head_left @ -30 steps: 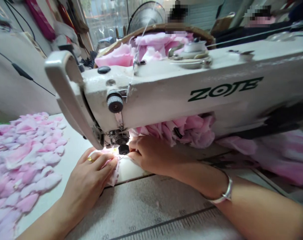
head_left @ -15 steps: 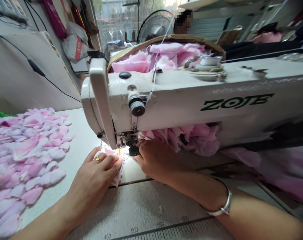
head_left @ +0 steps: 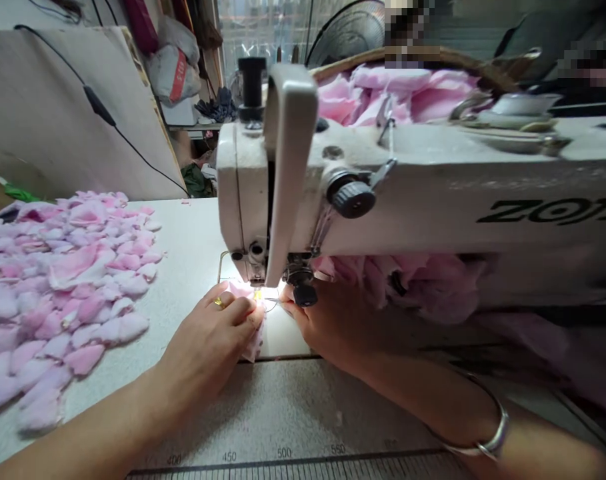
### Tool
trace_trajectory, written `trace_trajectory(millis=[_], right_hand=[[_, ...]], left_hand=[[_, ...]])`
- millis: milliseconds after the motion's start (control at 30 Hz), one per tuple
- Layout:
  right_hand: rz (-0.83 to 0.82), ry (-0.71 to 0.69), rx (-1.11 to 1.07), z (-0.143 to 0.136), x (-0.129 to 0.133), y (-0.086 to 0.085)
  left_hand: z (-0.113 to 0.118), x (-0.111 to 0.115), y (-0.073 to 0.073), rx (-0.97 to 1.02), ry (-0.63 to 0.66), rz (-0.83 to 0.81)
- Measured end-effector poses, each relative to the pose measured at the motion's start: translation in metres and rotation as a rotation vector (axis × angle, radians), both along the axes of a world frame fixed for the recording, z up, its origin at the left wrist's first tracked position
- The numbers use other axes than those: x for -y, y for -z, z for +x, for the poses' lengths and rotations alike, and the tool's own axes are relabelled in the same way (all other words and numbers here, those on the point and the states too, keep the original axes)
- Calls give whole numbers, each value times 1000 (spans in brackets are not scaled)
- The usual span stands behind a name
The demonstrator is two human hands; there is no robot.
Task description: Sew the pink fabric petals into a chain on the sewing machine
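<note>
Under the lit needle area of a white sewing machine (head_left: 427, 190) lies a small piece of pink fabric (head_left: 253, 349). My left hand (head_left: 217, 328), a gold ring on one finger, rests on the fabric with its fingers bent together, pinning it just left of the needle. On the other side, my right hand (head_left: 335, 323) is closed beside the machine's black knob (head_left: 305, 295). A thin tip seems to point from its fingers toward the needle, but what they hold is too small to make out. Gathered pink fabric (head_left: 423, 283) bunches under the machine arm behind this hand.
Many pink and lilac padded fabric pieces (head_left: 90, 293) are spread on the table at left. A basket rim (head_left: 463, 61) with more pink fabric shows behind the machine. A ruler scale (head_left: 283, 467) runs along the front. A fan (head_left: 350, 33) and a blurred person are behind.
My view has swung left, so the machine and both hands sit further right in the picture. The hands stay by the needle, with the fabric under my left fingers.
</note>
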State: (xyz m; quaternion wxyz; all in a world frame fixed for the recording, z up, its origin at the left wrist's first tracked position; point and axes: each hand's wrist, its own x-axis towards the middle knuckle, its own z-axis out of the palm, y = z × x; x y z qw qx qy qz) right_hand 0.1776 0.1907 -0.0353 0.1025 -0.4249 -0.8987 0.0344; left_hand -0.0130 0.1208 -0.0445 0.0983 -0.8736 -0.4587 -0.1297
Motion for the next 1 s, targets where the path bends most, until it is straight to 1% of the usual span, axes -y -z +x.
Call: trace_trajectory(millis=[167, 300, 400, 467, 633, 767, 867, 1000], right_hand=[[57, -1, 28, -2, 0, 1], [130, -33, -26, -2, -4, 8], [139, -41, -75, 0, -6, 10], [92, -35, -108, 3, -7, 7], [-99, -11, -139, 11, -3, -5], [-153, -22, -154, 11, 1, -9], [-114, -28, -126, 10, 3, -8], [15, -38, -81, 7, 4, -2]], left_hand=[[-1, -3, 1, -4, 29, 54], [-5, -7, 2, -21, 23, 15], [-8, -9, 2, 6, 21, -14], [-9, -10, 2, 41, 5, -4], [-12, -15, 5, 92, -31, 43], [-11, -16, 6, 81, -39, 70], [-8, -13, 5, 57, -61, 72], [-3, -6, 3, -8, -80, 66]])
